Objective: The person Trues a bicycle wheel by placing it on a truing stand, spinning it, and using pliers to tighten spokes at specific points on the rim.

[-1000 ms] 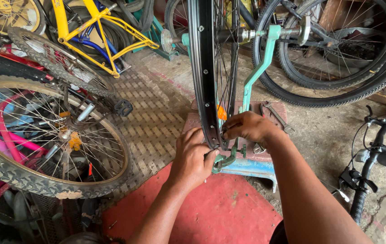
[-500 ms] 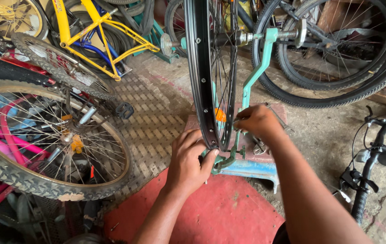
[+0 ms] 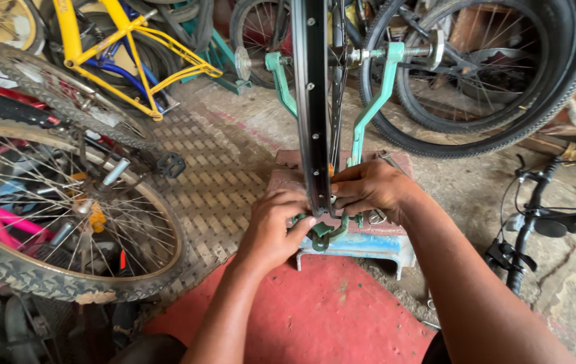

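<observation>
Together, the left hand point(image 3: 276, 226) and right hand point(image 3: 369, 191) pinch one black rim point(image 3: 312, 114) in one green stand point(image 3: 369, 108).

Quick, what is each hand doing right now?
Left hand: fingers curled, thumb touching the black wheel rim near its bottom.
Right hand: closed, pinching at the rim's other side; what it pinches cannot be told.

Both hands closed in on the bare black wheel rim

The right hand point(image 3: 369, 189) dropped from beside the bare black wheel rim point(image 3: 311, 101) down to its lowest part, fingers pressed against the rim's side. The left hand point(image 3: 278, 226) shifted up, thumb meeting the rim's bottom edge. The rim itself came to sit nearer the middle of the view.
</observation>
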